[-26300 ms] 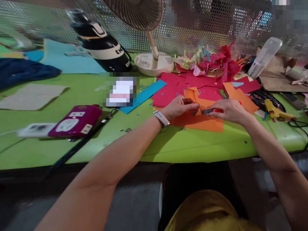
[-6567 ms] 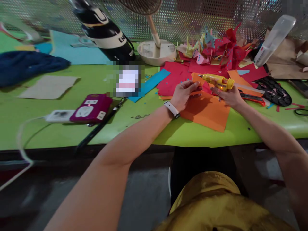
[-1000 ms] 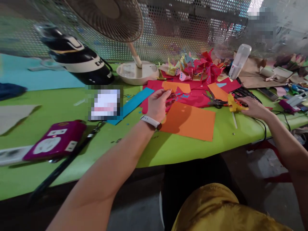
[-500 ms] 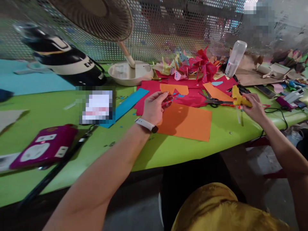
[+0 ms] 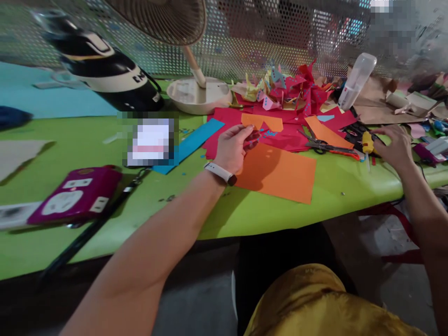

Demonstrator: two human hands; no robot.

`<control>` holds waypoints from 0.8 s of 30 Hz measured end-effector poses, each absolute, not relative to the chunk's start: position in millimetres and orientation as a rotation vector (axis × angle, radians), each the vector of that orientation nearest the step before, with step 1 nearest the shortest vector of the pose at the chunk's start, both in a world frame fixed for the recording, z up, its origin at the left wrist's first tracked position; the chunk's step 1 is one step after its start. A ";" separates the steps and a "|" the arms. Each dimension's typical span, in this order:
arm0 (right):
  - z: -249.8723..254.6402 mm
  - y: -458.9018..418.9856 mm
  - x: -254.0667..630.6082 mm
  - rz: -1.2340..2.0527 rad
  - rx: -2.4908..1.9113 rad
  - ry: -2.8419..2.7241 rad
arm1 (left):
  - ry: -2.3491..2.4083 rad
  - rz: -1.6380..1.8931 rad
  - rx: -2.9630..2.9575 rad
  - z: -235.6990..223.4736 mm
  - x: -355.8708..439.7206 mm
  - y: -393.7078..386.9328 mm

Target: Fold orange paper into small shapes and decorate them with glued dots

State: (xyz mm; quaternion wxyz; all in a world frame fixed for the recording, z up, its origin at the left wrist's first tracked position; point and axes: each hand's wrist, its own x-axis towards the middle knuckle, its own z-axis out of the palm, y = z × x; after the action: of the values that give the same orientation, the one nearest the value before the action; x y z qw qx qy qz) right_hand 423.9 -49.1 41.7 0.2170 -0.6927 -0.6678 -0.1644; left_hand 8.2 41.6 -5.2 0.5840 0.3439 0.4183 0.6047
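My left hand (image 5: 231,147), with a white-banded watch on its wrist, pinches a small notched piece of orange paper (image 5: 268,122) between thumb and fingers. The hand is above a larger orange sheet (image 5: 280,172) and casts a shadow on it. At the right, my right hand (image 5: 397,144) has its fingers apart beside a yellow glue gun (image 5: 367,142). Its thumb is close to the glue gun's handle; whether they touch I cannot tell. Scissors with orange handles (image 5: 327,147) lie left of the glue gun, next to an orange strip (image 5: 327,133).
Behind are red paper sheets (image 5: 224,123), a heap of folded paper shapes (image 5: 301,88) and a clear bottle (image 5: 357,81). To the left are a blue strip (image 5: 192,144), a phone (image 5: 152,140), a purple device (image 5: 75,193), a black flask (image 5: 108,77) and a fan base (image 5: 210,95).
My right hand has moved right with the glue gun, and its fingers have come off the grip. My left hand keeps its pinch on the notched paper. The view has shifted slightly.
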 end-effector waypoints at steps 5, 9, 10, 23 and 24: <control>49.6 8.1 358.8 0.047 -1.938 -2.212 | 0.993 1.398 0.827 -5.4 6.9 43.2; 42.2 47.0 345.4 0.199 -1.995 -2.475 | 1.013 1.418 0.829 -6.5 3.2 47.3; 41.2 53.3 346.5 0.240 -1.992 -2.513 | 1.022 1.422 0.834 -7.3 2.3 48.5; 51.0 64.4 350.8 0.696 -1.919 -2.609 | 1.074 1.405 0.871 -6.6 2.4 47.8; 52.9 63.9 349.1 0.714 -1.926 -2.618 | 1.073 1.404 0.867 -6.3 2.5 47.3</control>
State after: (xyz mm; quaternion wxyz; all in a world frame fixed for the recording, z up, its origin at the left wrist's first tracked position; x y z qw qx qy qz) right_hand 349.1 63.9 52.9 -0.0927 -0.5764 -0.7833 0.2136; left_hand 2.5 47.3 -6.3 0.5536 0.3670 0.4539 0.5940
